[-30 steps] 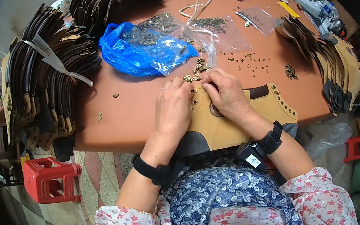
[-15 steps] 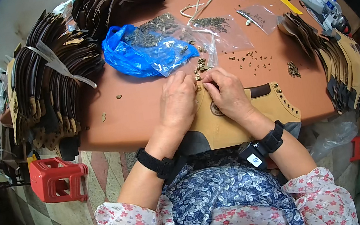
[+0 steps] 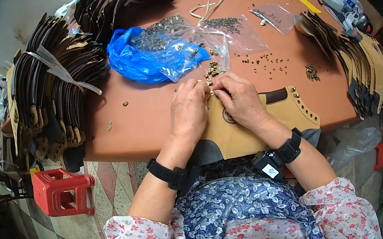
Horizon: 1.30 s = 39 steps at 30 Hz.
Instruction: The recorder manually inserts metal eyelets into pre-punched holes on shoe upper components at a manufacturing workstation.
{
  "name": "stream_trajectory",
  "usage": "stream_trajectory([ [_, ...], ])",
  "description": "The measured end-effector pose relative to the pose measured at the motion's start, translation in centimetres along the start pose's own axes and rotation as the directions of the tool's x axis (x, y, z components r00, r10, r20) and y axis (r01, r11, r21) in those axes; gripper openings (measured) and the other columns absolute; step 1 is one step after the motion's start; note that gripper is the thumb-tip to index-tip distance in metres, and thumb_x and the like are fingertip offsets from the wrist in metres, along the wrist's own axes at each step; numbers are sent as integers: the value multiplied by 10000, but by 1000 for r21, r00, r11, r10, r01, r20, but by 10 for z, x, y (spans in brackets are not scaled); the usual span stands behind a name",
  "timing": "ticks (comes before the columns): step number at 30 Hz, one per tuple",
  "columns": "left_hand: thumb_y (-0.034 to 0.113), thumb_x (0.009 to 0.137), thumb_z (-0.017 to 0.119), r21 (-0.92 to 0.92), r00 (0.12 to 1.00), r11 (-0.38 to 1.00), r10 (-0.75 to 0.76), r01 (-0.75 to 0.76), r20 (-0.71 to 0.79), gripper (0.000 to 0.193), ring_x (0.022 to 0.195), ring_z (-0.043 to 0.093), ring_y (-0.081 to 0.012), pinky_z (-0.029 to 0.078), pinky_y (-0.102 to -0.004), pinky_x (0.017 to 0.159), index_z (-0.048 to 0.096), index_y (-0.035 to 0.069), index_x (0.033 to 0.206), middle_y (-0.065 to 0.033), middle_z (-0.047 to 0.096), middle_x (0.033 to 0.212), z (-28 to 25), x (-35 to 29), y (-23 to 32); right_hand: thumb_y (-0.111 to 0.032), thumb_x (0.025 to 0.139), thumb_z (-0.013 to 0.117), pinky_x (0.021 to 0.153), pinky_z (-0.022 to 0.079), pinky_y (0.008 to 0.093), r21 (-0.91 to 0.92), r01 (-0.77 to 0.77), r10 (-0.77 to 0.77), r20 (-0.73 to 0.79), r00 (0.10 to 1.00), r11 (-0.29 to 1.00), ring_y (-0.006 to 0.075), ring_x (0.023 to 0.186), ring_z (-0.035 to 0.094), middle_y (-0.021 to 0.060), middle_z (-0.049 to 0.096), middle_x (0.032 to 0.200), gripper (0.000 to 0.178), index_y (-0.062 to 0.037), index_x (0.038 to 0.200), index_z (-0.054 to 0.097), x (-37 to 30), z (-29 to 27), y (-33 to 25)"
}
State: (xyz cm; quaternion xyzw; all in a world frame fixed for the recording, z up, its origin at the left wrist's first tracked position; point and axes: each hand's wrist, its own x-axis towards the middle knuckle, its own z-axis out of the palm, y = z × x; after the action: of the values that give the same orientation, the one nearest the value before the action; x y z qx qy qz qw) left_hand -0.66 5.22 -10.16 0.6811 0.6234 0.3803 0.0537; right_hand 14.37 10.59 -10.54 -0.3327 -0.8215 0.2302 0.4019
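Note:
A tan boot upper with dark grey corners and a dark brown collar strip lies at the table's front edge. Brass lace hooks and eyelets line its right edge. My left hand is closed around its far left edge, fingertips pinched together. Close beside it, my right hand pinches the same edge with thumb and forefinger. Small brass pieces show between the two hands; whether one is gripped is hidden by the fingers. Just beyond the fingertips sits a little heap of brass lace hooks.
Bundled dark uppers stand at the left, more behind, and tan ones at the right. A blue plastic bag and clear bags of metal fittings lie beyond my hands. Loose brass bits are scattered rightward. Red stools flank the table.
Both hands keep their place at the upper's edge, with only slight finger movement. The whole view has shifted a little.

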Motion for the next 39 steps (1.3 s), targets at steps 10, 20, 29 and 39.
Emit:
stream_trajectory([
  [10, 63, 869, 685, 32, 998, 997, 68, -69, 17, 185, 906, 639, -338, 509, -419, 801, 733, 50, 1047, -126, 668, 957, -4, -10, -3, -38, 840, 680, 773, 522, 424, -67, 30, -29, 15, 999, 997, 338, 885, 639, 127, 635, 960, 73, 12, 875, 640, 0, 0, -2],
  [20, 74, 916, 636, 114, 982, 976, 179, -185, 60, 351, 1189, 566, -333, 482, -437, 962, 631, -2, 1259, -132, 621, 1292, -12, -36, -1, -37, 845, 677, 769, 525, 410, -94, 37, -36, 9, 999, 995, 324, 889, 646, 116, 648, 964, 61, 12, 866, 646, 0, 1, -5],
  [29, 85, 909, 643, 100, 984, 979, 176, -177, 18, 363, 1196, 564, -317, 471, -433, 973, 640, 7, 1264, -124, 629, 1281, -10, -38, -2, -43, 856, 676, 751, 532, 409, -156, 88, -87, 13, 996, 984, 329, 880, 653, 116, 660, 994, 68, 6, 889, 642, 0, 2, -2],
  [39, 84, 910, 637, 80, 987, 984, 156, -157, 26, 380, 1231, 542, -315, 452, -434, 995, 628, 12, 1284, -118, 611, 1317, -10, -40, -1, -44, 857, 677, 773, 540, 403, -195, 94, -88, 37, 995, 976, 328, 896, 658, 121, 664, 1003, 78, 13, 904, 651, 0, 2, -6],
])
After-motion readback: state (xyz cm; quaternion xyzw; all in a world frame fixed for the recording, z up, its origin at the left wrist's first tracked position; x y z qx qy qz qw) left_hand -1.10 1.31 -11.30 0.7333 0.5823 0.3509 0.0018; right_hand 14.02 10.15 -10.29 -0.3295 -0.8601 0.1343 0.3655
